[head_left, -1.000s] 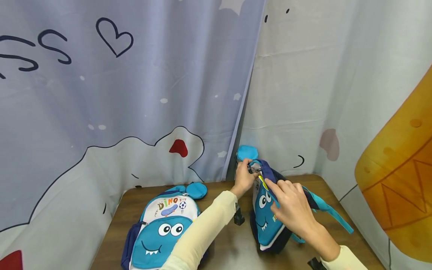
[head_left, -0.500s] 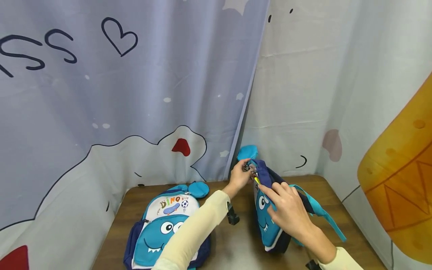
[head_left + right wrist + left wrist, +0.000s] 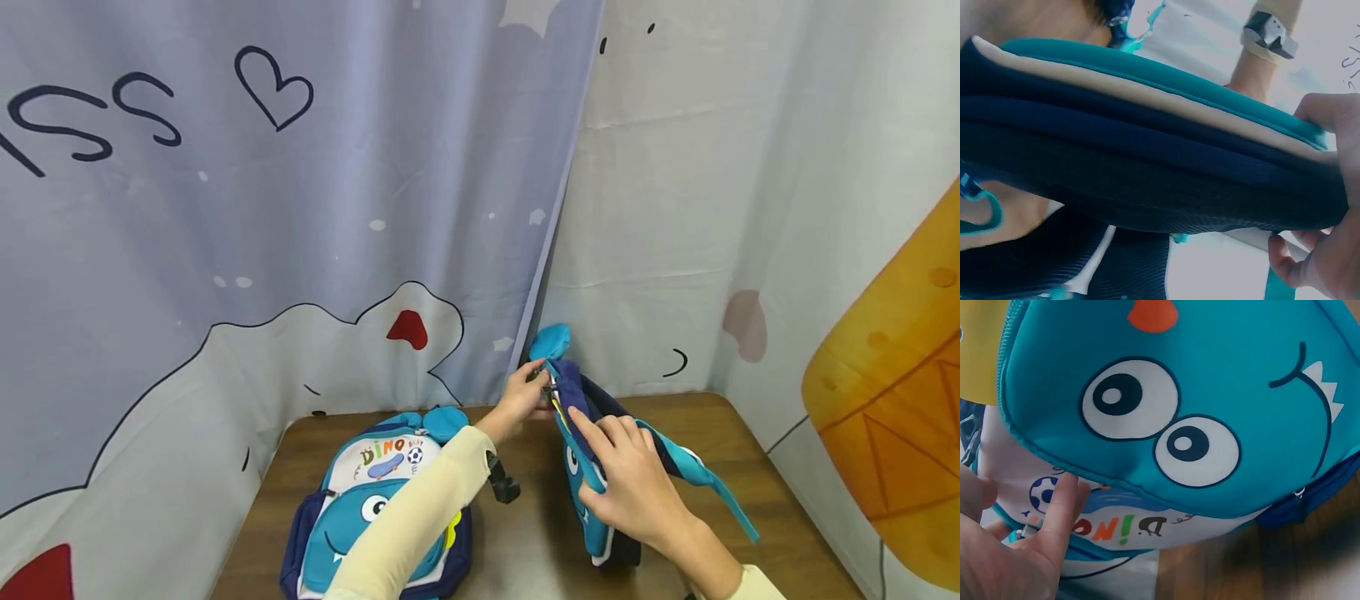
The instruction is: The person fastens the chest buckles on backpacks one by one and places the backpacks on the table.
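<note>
Head view has a big purple curtain (image 3: pixel 337 192) at the back, maybe hung there to hide the room. In front of it is the brown surface (image 3: pixel 517 542), which holds up two dino bags.

The bag being handled, the standing backpack (image 3: pixel 576 481), is on the right side. It is upright and turned mostly side-on, which may make its top edge easier to reach. The other backpack (image 3: pixel 337 512) sits on the left with its smiling front showing, well apart, so it seems out of the way.

The right hand (image 3: pixel 630 475) grips the side of the standing backpack. Its thumb is on the blue front and some fingers are round the back, probably so the soft bag does not tip. The left hand (image 3: pixel 517 396) is up at the top, touching the white part of the front. I cannot tell if it is pinching anything.

A blue strap (image 3: pixel 697 472) hangs loose behind the standing backpack. A round blue tag (image 3: pixel 551 341) sticks up past its top. Smallest is a zip pull (image 3: pixel 1022 532), right beside the left hand.
</note>
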Demonstrator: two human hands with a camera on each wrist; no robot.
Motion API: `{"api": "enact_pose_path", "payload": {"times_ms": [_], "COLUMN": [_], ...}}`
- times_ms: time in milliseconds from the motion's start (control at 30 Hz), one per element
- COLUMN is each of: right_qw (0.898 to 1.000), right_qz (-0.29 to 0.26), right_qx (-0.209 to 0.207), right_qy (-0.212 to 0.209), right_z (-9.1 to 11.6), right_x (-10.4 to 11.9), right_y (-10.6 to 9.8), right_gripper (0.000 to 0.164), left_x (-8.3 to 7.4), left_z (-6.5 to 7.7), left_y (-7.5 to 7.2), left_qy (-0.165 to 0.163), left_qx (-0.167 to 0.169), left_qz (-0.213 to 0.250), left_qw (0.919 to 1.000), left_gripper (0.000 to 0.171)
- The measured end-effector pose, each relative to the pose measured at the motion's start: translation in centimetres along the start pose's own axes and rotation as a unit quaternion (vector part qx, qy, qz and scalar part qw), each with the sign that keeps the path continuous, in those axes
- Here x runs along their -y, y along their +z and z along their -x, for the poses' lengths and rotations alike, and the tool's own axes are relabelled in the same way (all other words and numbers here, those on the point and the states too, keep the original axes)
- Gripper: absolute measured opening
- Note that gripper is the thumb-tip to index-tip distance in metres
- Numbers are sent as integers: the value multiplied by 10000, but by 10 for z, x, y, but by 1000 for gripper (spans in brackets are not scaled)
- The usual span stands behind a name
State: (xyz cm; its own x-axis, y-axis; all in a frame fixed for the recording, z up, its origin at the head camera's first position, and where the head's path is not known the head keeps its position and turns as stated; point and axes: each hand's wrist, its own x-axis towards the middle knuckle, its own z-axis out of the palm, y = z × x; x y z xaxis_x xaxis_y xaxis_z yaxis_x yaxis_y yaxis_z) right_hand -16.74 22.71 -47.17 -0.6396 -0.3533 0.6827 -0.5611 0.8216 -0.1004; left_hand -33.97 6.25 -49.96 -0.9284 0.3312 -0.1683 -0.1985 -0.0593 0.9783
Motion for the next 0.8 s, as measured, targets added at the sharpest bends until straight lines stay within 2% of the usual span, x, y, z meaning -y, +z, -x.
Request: {"api": "enact_pose_path", "payload": {"times_ms": [167,267,400,500,633,800], "right_qw": [9975,9954,9947,9930,9923,9895], "right_qz": [-643,-904,-953,-1030,-1119,-1260], "right_qx": [-54,-70,-391,-568,-511,-613], "right_qy": [280,312,60,-81,-132,-354], "right_z": [9,13,14,14,18,25], "right_x": [6,10,14,16,19,22], "right_y": [9,14,22,26,34,45], "right_gripper": [105,106,104,103,106,102], "left_x": [-8,-12,-15,-17,-21,-21], "left_z": [3,2,7,12,17,23], "left_y": [-10,-14,-23,-29,-37,-45], "left_qy": [-148,-275,-403,-365,-314,-356], "left_qx": [-18,-132,-177,-73,37,114], "left_qz": [-17,-43,-209,-462,-743,-997], "left_qw": [9999,9995,9988,9982,9967,9943], "left_gripper": [52,54,64,74,83,86]}}
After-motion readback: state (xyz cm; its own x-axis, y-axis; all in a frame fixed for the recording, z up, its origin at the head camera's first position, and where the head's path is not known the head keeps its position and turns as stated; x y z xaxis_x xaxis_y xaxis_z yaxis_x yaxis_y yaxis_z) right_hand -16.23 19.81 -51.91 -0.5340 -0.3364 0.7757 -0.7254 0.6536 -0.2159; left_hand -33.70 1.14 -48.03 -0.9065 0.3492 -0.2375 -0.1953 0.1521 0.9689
